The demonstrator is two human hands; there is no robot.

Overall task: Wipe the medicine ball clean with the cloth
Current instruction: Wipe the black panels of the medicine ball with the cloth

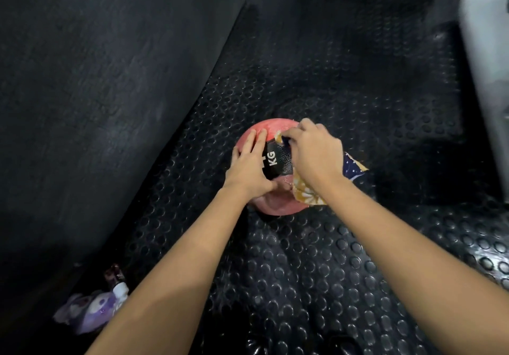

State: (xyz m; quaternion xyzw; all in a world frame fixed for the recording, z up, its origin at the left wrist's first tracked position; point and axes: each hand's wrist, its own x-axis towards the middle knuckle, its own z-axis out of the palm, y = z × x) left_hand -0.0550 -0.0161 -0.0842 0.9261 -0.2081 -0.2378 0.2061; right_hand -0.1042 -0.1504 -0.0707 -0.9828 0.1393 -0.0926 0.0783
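Pink medicine ball (271,203) mid-wipe: left hand (249,165) lay spread steadying it, right hand (316,152) pinched cloth (305,193) against top; underside seemingly unwiped.

Dim, soft-focus wide-angle view, edges bowed, glints underfoot.

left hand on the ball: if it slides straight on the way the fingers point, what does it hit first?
The left hand lies flat on the medicine ball, fingers pointing up and away over its top. Going on, it would likely run over bare red ball surface, then off onto the studded mat. The cloth sits off to the side.
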